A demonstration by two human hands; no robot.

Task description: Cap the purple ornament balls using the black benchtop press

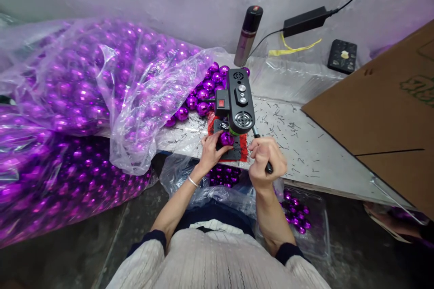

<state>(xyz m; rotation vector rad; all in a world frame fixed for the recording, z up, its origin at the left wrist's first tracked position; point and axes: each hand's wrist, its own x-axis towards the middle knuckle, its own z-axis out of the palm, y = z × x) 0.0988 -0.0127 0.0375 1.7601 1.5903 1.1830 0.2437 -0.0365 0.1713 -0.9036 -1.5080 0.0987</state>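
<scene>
- Both forearms reach up from the bottom centre of the frame; the right hand (266, 157) is fisted around a dark lever handle (261, 151) slanting up-left into the small black press (239, 101).
- Left hand (212, 151) is nearer the purple ball (226, 138), fingertips closed against its left side.
- Ball sits under the press head at mid-frame: glossy, faceted, round.

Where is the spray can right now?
In the head view, the spray can stands against the back wall, just behind the black machine and left of the power adapter.
</scene>
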